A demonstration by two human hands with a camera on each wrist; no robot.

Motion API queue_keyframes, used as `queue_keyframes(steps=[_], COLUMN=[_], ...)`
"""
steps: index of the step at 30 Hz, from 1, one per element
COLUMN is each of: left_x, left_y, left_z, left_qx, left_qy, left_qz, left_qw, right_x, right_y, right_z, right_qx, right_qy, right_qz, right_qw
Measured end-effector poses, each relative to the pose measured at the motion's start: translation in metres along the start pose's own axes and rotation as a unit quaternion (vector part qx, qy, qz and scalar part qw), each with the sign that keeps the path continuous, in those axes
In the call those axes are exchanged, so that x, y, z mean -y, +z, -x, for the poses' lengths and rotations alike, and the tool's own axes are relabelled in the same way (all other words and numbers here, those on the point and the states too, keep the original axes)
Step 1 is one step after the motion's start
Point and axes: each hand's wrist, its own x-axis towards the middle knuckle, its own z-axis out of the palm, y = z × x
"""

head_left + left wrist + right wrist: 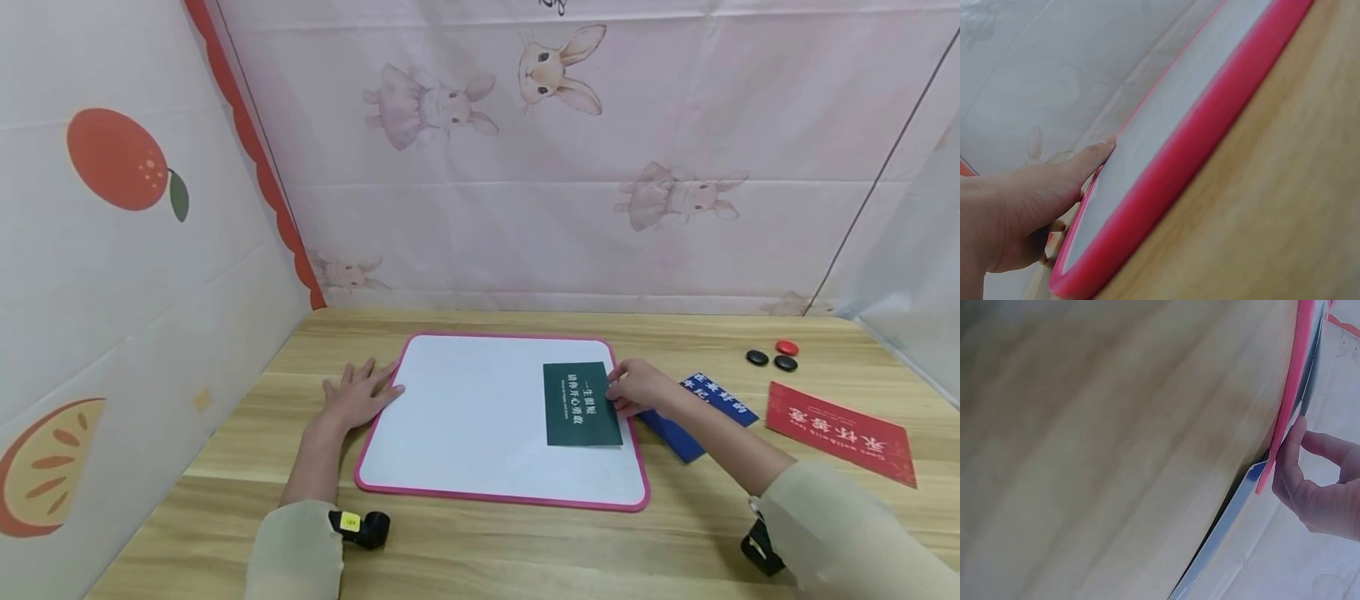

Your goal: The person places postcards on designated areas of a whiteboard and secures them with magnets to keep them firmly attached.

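Note:
A whiteboard (465,417) with a pink rim lies flat on the table. On its right part is a dark green card (581,421) with white writing. My right hand (637,388) pinches the right edge of that card between thumb and fingers; in the right wrist view the card (1313,372) stands slightly off the board at that edge. At the board's left side my left hand (357,398) rests with spread fingers on the table. Its thumb (1100,153) lies over the pink rim.
A blue card (678,433) lies partly under my right forearm, beside the board. Farther right is a red card (843,433). Behind it sit two black round pieces (786,363) and a red one (787,347). A printed cloth wall (480,242) closes the back.

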Motion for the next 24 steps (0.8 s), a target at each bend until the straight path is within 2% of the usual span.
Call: queue_keyframes(steps=[13, 24], left_x=[-0.0002, -0.0008], left_y=[-0.0006, -0.0011], left_z=[0.0001, 0.0011], left_qx=[0.0, 0.003], left_qy=[0.002, 0.0], left_qz=[0.001, 0.0], left_qw=[1.0, 1.0], right_x=[-0.0004, 0.0017], right_y=[0.0005, 0.0023], right_z=[-0.0023, -0.0044], right_qx=[0.0, -0.009], right_qy=[0.003, 0.004], right_qz=[0.01, 0.049], right_qw=[1.0, 0.999])
